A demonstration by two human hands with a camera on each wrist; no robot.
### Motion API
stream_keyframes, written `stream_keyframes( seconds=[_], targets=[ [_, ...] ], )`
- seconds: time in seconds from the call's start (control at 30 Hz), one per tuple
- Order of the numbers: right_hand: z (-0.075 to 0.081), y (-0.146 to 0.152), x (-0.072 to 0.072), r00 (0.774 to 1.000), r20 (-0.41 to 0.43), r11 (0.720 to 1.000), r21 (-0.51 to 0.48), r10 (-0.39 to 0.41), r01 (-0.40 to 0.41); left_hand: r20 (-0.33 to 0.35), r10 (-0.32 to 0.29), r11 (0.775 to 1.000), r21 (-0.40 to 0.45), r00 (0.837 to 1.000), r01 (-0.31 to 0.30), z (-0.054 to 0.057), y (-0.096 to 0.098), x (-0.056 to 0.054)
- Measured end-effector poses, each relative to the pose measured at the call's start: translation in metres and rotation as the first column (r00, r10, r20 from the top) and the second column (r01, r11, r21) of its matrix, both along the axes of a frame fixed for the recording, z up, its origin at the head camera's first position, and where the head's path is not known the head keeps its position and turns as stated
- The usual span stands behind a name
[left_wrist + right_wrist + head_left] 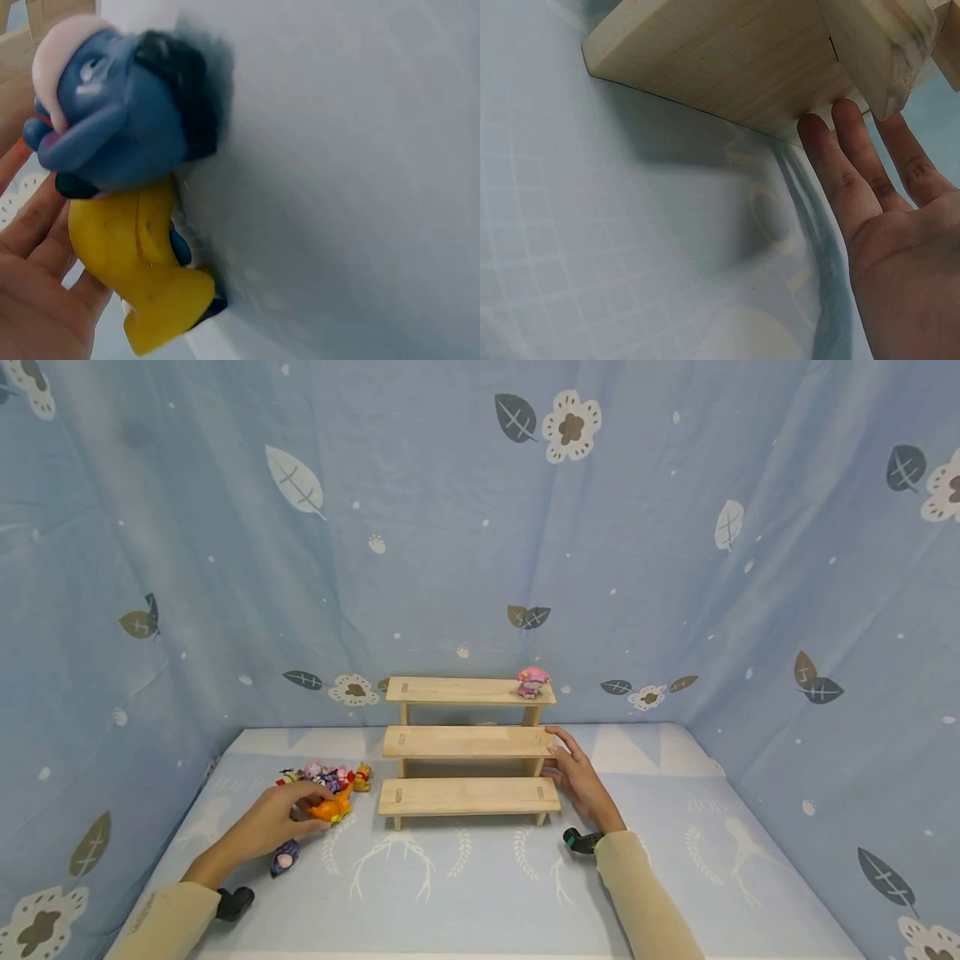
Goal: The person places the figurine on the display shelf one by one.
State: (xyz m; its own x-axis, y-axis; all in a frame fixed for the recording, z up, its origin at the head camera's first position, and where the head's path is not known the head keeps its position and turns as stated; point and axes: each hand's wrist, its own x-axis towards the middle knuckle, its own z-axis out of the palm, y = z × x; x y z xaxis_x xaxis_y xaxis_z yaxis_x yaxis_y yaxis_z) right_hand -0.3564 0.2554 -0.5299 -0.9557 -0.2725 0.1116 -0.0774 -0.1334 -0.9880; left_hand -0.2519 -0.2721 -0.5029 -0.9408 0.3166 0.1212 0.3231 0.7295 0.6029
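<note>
My left hand [294, 814] holds an orange figurine [332, 808] between thumb and fingers, beside a cluster of small colourful figurines [324, 775]. Just below that wrist lies a dark blue figurine [285, 857] with a pink patch. Large in the left wrist view, a blue-headed figurine in yellow [127, 232] stands before the palm; the orange one is mostly hidden there. My right hand [581, 779] rests against the right end of a three-tier wooden stand [468, 742]. In the right wrist view its extended fingers [847, 176] touch the wood's side.
A pink figurine [532, 682] stands at the right end of the top tier. The stand sits toward the back of a table with a pale patterned cover [480, 893]. Blue printed curtains [450, 527] close in the back and both sides.
</note>
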Motion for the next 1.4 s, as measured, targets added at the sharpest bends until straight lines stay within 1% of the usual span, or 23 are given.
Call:
stream_keyframes(
  seconds=[0.07, 0.13, 0.27, 0.3, 0.4, 0.5, 0.53, 0.63, 0.7, 0.77, 0.83, 0.9, 1.03, 1.1, 1.17, 1.27, 1.4],
  targets=[
    [-0.0001, -0.0004, 0.0003, 1.0, 0.004, 1.0, 0.002, 0.0, 0.0, 0.009, -0.031, 1.0, -0.005, 0.999, 0.031, -0.0025, 0.0009, -0.0013],
    [0.0003, -0.0008, 0.0008, 1.0, 0.013, 1.0, 0.002, -0.001, 0.001, 0.02, -0.037, 0.999, -0.011, 0.999, 0.037, -0.0053, 0.0015, -0.0027],
    [0.0013, -0.0006, 0.0012, 1.0, 0.022, 1.0, 0.008, -0.007, 0.006, 0.011, -0.045, 0.999, -0.019, 0.999, 0.046, -0.0084, 0.0017, -0.005],
    [0.0015, -0.0005, 0.0011, 1.0, 0.023, 1.0, 0.008, -0.007, 0.007, 0.013, -0.044, 0.999, -0.02, 0.999, 0.044, -0.0082, 0.002, -0.0053],
    [0.0023, -0.0005, 0.0009, 1.0, 0.024, 1.0, 0.006, -0.011, 0.011, 0.021, -0.065, 0.998, -0.021, 0.998, 0.065, -0.0071, 0.0029, -0.0055],
    [0.0022, -0.0012, 0.0008, 1.0, 0.025, 1.0, -0.003, -0.013, 0.013, 0.03, -0.066, 0.997, -0.027, 0.997, 0.067, -0.0053, 0.0032, -0.004],
    [0.0021, -0.0014, 0.0008, 1.0, 0.025, 1.0, -0.004, -0.015, 0.015, 0.026, -0.06, 0.998, -0.029, 0.998, 0.061, -0.0049, 0.0031, -0.0035],
    [0.0009, -0.0017, 0.0005, 1.0, 0.024, 1.0, -0.008, -0.017, 0.017, -0.015, -0.032, 0.999, -0.036, 0.999, 0.031, -0.0034, 0.0022, -0.0019],
    [-0.0006, -0.0013, -0.0001, 1.0, 0.025, 1.0, -0.009, -0.018, 0.018, -0.045, -0.025, 0.999, -0.029, 0.999, 0.024, -0.0023, 0.0018, -0.0012],
    [-0.0022, -0.0005, -0.0008, 1.0, 0.026, 1.0, -0.014, -0.018, 0.018, -0.058, -0.017, 1.0, -0.018, 0.998, 0.016, -0.0018, 0.0012, -0.0007],
    [-0.0034, 0.0002, -0.0018, 1.0, 0.024, 1.0, -0.015, -0.018, 0.018, -0.051, -0.018, 1.0, -0.004, 0.999, 0.017, -0.001, 0.0006, -0.0005],
    [-0.0036, 0.0003, -0.0028, 1.0, 0.027, 1.0, -0.019, -0.016, 0.016, -0.027, -0.015, 1.0, 0.012, 1.0, 0.016, -0.0003, 0.0, -0.0003],
    [-0.0036, -0.0002, -0.0028, 0.999, 0.03, 0.999, -0.026, -0.02, 0.021, 0.007, -0.027, 0.999, 0.037, 1.0, 0.027, -0.001, -0.0012, -0.0009],
    [-0.0036, -0.0005, -0.002, 0.999, 0.032, 0.999, -0.026, -0.023, 0.024, 0.017, -0.021, 0.999, 0.047, 1.0, 0.02, -0.0021, -0.0014, -0.0011],
    [-0.0036, -0.0007, -0.0013, 0.999, 0.033, 0.999, -0.025, -0.027, 0.028, 0.016, -0.006, 0.999, 0.05, 1.0, 0.005, -0.0024, -0.0007, -0.001],
    [-0.0031, -0.0008, -0.0008, 0.999, 0.037, 0.999, -0.027, -0.034, 0.035, 0.012, 0.035, 0.998, 0.053, 0.999, -0.036, -0.0015, 0.0019, -0.0005],
    [-0.0015, -0.0013, -0.0004, 0.998, 0.037, 0.999, -0.025, -0.041, 0.042, -0.044, 0.089, 0.994, 0.062, 0.995, -0.086, -0.0001, 0.0045, 0.0002]
  ],
)
